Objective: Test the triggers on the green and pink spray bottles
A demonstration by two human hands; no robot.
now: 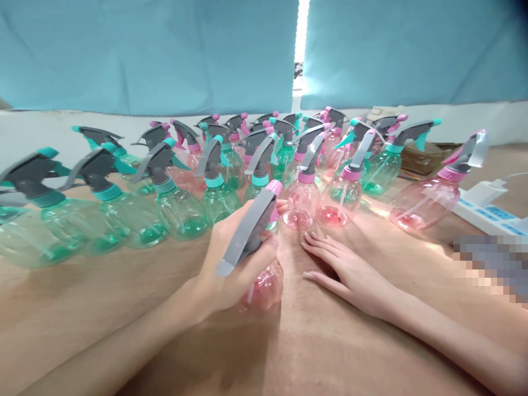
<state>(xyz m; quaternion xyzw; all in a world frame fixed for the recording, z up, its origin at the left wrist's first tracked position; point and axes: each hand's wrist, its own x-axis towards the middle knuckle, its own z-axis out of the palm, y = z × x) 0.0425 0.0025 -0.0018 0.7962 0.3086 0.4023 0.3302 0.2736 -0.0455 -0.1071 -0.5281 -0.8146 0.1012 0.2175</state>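
My left hand (231, 261) is wrapped round the neck of a pink spray bottle (264, 289), whose grey trigger head with a pink nozzle tilts up above the fingers. Part of that bottle's neck and trigger is hidden by the hand. My right hand (344, 269) lies flat on the tabletop (322, 341) with its fingers stretched out, holding nothing. Just beyond its fingertips stand two pink spray bottles (299, 203). To the left of my left hand, a row of green spray bottles (181, 212) with teal collars stands on the table.
More pink and green spray bottles (284, 159) crowd the back. One pink bottle (427, 201) stands apart at right, beside a white power strip (495, 212) with a plug in it. A brown cardboard item (429, 159) lies behind. Blue curtains (144, 55) hang at the back.
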